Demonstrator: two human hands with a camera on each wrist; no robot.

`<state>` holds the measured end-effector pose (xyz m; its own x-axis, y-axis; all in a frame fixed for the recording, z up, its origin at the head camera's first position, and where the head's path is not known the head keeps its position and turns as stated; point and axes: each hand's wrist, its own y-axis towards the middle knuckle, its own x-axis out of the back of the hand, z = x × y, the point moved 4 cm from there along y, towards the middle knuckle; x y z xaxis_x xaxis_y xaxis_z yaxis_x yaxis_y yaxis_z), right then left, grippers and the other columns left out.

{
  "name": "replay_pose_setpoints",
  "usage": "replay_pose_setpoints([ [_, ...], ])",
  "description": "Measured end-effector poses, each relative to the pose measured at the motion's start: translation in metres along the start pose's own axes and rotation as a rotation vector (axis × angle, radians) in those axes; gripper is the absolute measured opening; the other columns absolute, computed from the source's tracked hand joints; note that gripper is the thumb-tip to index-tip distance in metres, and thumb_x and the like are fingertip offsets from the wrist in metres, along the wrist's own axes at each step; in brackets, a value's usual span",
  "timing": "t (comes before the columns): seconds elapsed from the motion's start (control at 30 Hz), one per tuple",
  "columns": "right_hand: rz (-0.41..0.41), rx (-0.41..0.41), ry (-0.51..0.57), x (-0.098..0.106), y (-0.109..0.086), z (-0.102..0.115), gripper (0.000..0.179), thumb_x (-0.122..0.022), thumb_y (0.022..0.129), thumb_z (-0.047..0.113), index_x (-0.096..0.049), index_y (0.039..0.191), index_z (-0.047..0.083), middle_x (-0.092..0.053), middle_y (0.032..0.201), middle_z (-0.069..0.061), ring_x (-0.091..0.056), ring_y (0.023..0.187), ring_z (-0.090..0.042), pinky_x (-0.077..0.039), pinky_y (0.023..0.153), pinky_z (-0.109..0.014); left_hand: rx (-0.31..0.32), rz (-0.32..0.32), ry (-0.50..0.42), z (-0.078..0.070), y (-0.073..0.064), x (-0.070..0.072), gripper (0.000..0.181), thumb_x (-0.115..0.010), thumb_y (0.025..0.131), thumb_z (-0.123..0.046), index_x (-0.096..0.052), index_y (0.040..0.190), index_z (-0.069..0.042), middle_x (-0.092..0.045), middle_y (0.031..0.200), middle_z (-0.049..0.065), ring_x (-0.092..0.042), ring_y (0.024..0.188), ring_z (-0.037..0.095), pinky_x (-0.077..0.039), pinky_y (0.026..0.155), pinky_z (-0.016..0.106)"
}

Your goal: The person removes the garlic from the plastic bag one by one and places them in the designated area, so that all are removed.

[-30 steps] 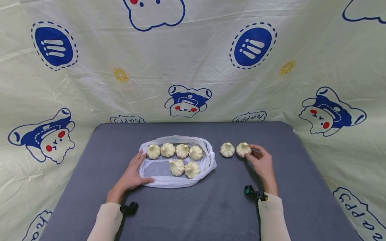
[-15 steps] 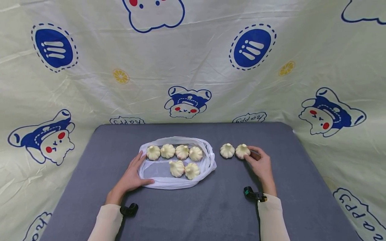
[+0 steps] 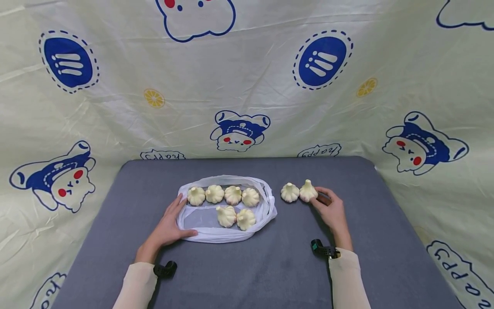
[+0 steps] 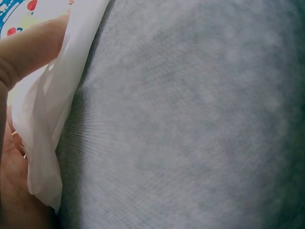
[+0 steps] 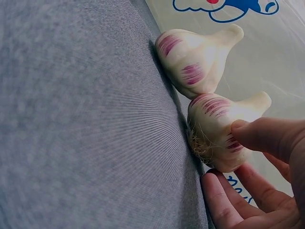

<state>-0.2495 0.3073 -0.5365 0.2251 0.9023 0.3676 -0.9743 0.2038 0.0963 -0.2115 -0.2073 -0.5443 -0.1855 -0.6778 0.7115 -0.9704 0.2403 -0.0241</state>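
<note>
My right hand pinches a garlic bulb between thumb and fingertips. In the right wrist view that bulb tips a little, its roots showing at the base, and its side meets the other garlic bulb. Seen from the head, this second bulb sits just left of the held one. My left hand spreads across the left end of a white plastic bag, thumb over the near rim. Several garlic bulbs lie within the bag: a far row and two nearer ones.
A grey cloth covers the table. Inside the bag, bare grey surface shows at the near left. Behind the table hangs a printed pale curtain, which also falls along both sides.
My right hand has shifted slightly left, bringing its garlic bulb up to the neighbouring one and tipping the stem more upright. The left hand and the bag have stayed put.
</note>
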Motion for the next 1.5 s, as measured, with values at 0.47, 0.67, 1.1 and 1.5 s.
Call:
replay_pose_setpoints([
  [0.47,0.019,0.01,-0.003,0.0011,-0.0018,0.002,0.048,-0.072,0.097,0.012,-0.056,0.14,-0.001,-0.057,0.141,-0.023,-0.058,0.13,-0.041,-0.047,0.082,-0.004,-0.036,-0.022,-0.006,-0.0015,0.0001,0.0003,0.115,-0.091,0.073,-0.037,-0.028,0.16,0.002,-0.014,0.172,0.021,-0.013,0.155,0.049,-0.02,0.119,0.071],
  [0.67,0.024,0.001,-0.02,0.0018,-0.0024,0.0004,0.048,-0.072,0.097,0.013,-0.056,0.141,0.001,-0.058,0.142,-0.021,-0.061,0.126,-0.032,-0.048,0.081,-0.005,-0.035,-0.012,-0.001,-0.0008,0.0003,-0.0004,0.115,-0.091,0.074,-0.039,-0.028,0.161,0.001,-0.013,0.172,0.02,-0.012,0.155,0.05,-0.02,0.119,0.072],
  [1.1,0.031,0.012,-0.054,0.0033,-0.0023,0.0002,0.049,-0.071,0.097,0.01,-0.054,0.142,-0.001,-0.056,0.143,-0.024,-0.058,0.131,-0.041,-0.044,0.081,-0.002,-0.035,-0.002,-0.001,0.0007,0.0015,-0.0014,0.115,-0.09,0.074,-0.039,-0.027,0.161,0.001,-0.012,0.172,0.02,-0.011,0.156,0.048,-0.019,0.12,0.071],
  [1.5,0.06,0.044,-0.09,0.0083,0.0003,0.0097,0.055,-0.074,0.095,0.014,-0.053,0.142,-0.003,-0.055,0.143,-0.027,-0.058,0.13,-0.047,-0.043,0.079,-0.002,-0.035,-0.008,0.003,0.0036,0.0014,-0.0012,0.116,-0.09,0.074,-0.04,-0.027,0.161,0.001,-0.012,0.172,0.02,-0.01,0.156,0.048,-0.019,0.12,0.071],
])
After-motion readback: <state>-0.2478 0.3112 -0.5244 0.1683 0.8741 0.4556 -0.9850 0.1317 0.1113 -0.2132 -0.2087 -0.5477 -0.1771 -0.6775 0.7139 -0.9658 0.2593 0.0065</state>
